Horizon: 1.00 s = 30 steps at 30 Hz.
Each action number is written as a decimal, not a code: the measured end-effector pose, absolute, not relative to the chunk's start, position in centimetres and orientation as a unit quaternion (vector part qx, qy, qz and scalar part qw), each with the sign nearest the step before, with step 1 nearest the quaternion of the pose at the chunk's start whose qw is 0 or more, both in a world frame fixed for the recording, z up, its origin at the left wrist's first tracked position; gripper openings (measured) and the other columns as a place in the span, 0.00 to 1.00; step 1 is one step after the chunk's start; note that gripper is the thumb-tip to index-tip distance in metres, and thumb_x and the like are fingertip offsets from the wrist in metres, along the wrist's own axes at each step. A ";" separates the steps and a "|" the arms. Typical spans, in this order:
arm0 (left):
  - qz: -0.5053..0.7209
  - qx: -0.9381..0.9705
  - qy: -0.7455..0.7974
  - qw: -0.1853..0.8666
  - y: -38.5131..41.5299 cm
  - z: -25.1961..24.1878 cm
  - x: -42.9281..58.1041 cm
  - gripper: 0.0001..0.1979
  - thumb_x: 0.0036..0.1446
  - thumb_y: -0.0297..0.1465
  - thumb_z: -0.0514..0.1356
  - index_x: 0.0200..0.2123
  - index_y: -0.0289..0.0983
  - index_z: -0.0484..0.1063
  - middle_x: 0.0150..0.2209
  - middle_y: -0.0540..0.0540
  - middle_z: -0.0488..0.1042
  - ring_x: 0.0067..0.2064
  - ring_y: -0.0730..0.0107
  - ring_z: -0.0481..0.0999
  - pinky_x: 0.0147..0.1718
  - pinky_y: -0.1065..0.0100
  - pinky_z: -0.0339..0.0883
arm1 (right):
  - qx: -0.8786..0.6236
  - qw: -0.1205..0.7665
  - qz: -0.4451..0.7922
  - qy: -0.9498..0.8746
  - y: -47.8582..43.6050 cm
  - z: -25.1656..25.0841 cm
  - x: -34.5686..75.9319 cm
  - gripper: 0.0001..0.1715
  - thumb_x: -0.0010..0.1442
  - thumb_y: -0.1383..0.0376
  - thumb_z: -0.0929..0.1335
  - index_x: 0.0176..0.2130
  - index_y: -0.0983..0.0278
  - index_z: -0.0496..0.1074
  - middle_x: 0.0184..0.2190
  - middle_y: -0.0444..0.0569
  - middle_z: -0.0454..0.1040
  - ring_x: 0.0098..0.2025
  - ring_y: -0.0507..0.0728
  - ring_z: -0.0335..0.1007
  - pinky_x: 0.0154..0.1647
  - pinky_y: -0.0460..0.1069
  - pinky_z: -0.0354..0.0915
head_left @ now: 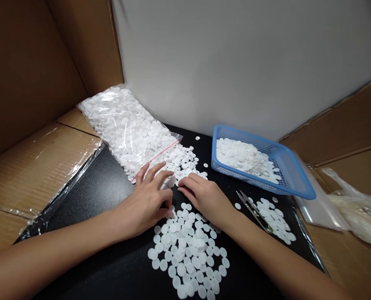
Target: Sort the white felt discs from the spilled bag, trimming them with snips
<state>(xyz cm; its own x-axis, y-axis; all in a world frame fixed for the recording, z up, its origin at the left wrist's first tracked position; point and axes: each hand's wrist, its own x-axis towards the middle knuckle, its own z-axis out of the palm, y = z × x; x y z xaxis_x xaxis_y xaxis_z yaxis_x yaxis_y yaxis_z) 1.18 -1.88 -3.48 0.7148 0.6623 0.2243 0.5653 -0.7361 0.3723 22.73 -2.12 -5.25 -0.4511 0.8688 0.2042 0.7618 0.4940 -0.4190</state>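
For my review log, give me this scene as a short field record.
Bag: clear, packed with white discs
Left hand: at disc heap by bag's mouth, grip unclear
Right hand: at same heap's edge, grip unclear
Foreground: loose discs spread on black table
Basket: blue, partly filled with discs
Scissors: beside small disc pile

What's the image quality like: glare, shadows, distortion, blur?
Head view: bright glare streaks on the disc bag, a hazy sheen on the black table. Head view: upper-left cardboard sits in deep shade. Head view: wide-angle stretch, forearms looming toward the lower corners. Head view: no strong motion blur on the hands.
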 end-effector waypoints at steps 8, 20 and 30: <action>0.195 0.905 0.377 -0.020 1.2 -3.8 2.4 0.08 0.55 0.30 0.68 0.35 0.37 0.71 0.59 0.34 0.65 0.69 0.40 0.51 0.65 0.34 0.40 | -0.504 0.262 0.183 -0.802 -1.8 -5.3 22.5 0.08 0.59 0.74 0.65 0.31 0.62 0.66 0.28 0.43 0.67 0.26 0.51 0.62 0.28 0.45 0.59; 0.247 0.916 0.310 -0.057 1.5 -3.9 2.4 0.05 0.57 0.27 0.67 0.30 0.41 0.75 0.56 0.45 0.74 0.67 0.49 0.58 0.66 0.40 0.33 | -0.491 0.273 0.246 -0.790 -3.0 -3.9 23.5 0.11 0.56 0.76 0.64 0.28 0.61 0.61 0.27 0.41 0.63 0.26 0.50 0.59 0.27 0.45 0.58; 0.149 0.904 0.350 0.196 -0.6 -2.4 2.2 0.05 0.57 0.30 0.66 0.28 0.39 0.75 0.58 0.46 0.68 0.69 0.46 0.52 0.65 0.32 0.36 | -0.462 0.262 0.211 -0.820 -3.1 -3.6 24.7 0.11 0.59 0.77 0.63 0.36 0.62 0.68 0.32 0.45 0.73 0.33 0.53 0.69 0.35 0.47 0.64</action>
